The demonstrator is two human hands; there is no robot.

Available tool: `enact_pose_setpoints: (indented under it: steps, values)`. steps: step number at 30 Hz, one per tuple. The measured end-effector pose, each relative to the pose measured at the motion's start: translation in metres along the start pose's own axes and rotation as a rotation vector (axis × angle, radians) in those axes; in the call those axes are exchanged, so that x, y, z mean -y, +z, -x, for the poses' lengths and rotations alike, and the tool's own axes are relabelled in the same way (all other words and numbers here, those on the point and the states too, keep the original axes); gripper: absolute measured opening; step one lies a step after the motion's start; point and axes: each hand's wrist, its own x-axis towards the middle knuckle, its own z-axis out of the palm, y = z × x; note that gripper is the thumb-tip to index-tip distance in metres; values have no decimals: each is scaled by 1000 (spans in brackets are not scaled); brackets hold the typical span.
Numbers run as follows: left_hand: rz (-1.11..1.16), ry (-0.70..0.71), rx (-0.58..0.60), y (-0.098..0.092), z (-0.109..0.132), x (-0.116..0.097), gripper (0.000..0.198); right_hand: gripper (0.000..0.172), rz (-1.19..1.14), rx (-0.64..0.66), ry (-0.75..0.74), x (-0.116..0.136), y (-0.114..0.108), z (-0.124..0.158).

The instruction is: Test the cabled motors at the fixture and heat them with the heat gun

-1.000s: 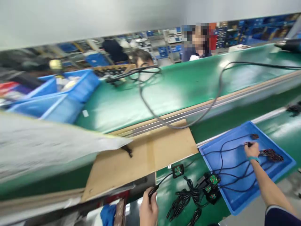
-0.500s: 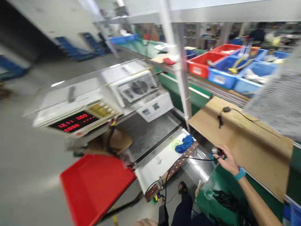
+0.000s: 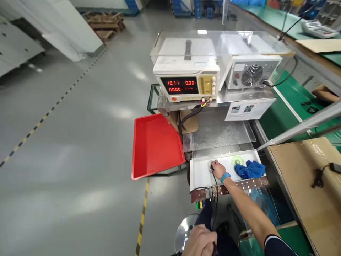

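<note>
My right hand (image 3: 218,170), with a blue band at the wrist, reaches over the white tray (image 3: 198,167). Its fingers are closed round the small end piece of a black cable (image 3: 216,190), at the round fitting in the tray; whether the piece sits inside the fitting is hidden. The cable runs down over the brown perforated strip (image 3: 241,185) towards my left hand (image 3: 199,241). That hand is curled low in front of me, with a bit of something black showing at its fingers. A blue cloth (image 3: 250,170) and a yellow-green ring (image 3: 237,161) lie right of my right hand.
Behind the tray, a power supply (image 3: 186,81) with red digits and a fan-fronted unit (image 3: 252,73) stand on a metal shelf. A red bin (image 3: 158,145) is at the left. Cardboard (image 3: 301,177) covers the right bench. Another person's arm (image 3: 326,93) shows far right.
My view has swung left. My right hand has gone from beside the cardboard to the round fitting in the white tray, carrying the cable's end. My left hand has come further into view.
</note>
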Motion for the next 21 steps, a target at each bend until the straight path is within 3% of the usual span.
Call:
enact_pose_setpoints:
  steps: [2,5,10,16,19,21]
  values:
    - [-119,15,-71,15,-11,1,37,34,32,9,41,1,9,0]
    - [-255,6,35,40,-26,9,18,34,62,-4,61,1,16,3]
    - [-323,51,231,78,-45,29,20,44,144,43,4,9,9,-2]
    - [-332,131,252,100,-55,32,20,64,154,147,2,11,-4,-12]
    - [-354,170,222,111,-53,38,21,63,106,8,49,16,-5,14]
    - [-357,202,201,119,-51,45,22,45,-4,-121,112,22,1,50]
